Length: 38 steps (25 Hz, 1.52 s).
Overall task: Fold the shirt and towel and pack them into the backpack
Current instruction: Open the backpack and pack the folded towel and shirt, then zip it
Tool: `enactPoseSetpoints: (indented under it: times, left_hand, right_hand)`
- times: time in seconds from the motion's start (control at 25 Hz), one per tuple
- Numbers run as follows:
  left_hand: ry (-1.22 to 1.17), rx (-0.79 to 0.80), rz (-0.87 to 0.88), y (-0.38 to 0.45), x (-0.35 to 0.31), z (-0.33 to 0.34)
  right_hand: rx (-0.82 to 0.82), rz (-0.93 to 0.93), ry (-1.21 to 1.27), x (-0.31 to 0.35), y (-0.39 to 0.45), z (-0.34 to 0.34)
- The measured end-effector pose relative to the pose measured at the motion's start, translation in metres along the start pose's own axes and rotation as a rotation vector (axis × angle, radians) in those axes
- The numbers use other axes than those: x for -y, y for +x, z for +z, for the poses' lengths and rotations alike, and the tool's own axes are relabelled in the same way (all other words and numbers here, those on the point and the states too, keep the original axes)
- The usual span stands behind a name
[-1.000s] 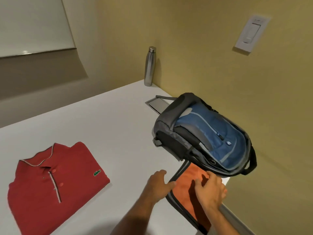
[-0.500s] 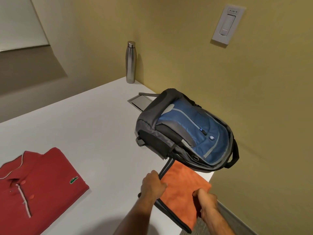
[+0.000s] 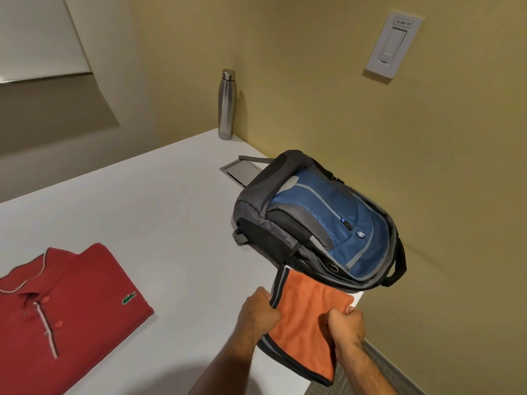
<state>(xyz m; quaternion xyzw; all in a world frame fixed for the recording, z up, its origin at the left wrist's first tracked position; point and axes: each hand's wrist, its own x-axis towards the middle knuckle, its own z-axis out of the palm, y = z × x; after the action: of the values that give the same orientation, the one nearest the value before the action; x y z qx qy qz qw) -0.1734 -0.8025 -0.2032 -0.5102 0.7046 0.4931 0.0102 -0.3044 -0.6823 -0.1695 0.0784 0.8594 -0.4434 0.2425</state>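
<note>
Towel point(image 3: 308, 312), orange, folded, lies on the backpack's point(image 3: 328, 223) open flap. Right hand point(image 3: 346, 326) fists its near-right edge; left hand point(image 3: 258, 315) grips the flap rim beside it. Soft, light, prob floppy, so hold by the folded edges. Shirt point(image 3: 68, 303) well left, folded.

A single wide-angle head-worn camera looked forward and steeply down from close above the near edge of the white desk point(image 3: 159, 212), facing the corner where the yellow wall point(image 3: 313, 81) met it, forearms entering from below.
</note>
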Motion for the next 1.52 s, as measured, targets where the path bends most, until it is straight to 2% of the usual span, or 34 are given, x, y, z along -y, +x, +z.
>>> enactPoseSetpoints:
  times: [0.16,0.32,0.72,0.88,1.2,1.4,1.52]
  left_hand:
    - [-0.168,0.026,0.031,-0.008,0.009,-0.014]
    - [-0.180,0.034,0.114,-0.022,0.024,-0.043]
    - [-0.567,-0.421,0.089,-0.076,0.103,-0.153]
    - [-0.566,-0.581,0.079,-0.102,0.142,-0.195]
    - [-0.527,-0.785,-0.057,-0.151,0.200,-0.249]
    - [-0.522,-0.830,-0.187,-0.163,0.224,-0.264]
    - [-0.517,-0.846,-0.202,-0.164,0.236,-0.269]
  right_hand:
    - [0.063,-0.096,-0.007,0.012,-0.017,0.010]
    - [0.143,-0.187,-0.110,0.026,-0.038,0.037]
    - [0.488,-0.454,-0.172,0.077,-0.122,0.137]
    - [0.614,-0.622,-0.205,0.089,-0.163,0.177]
    - [0.914,-0.815,-0.347,0.093,-0.233,0.253]
    - [1.039,-0.886,-0.475,0.089,-0.260,0.291]
    - [1.073,-0.929,-0.510,0.085,-0.265,0.309]
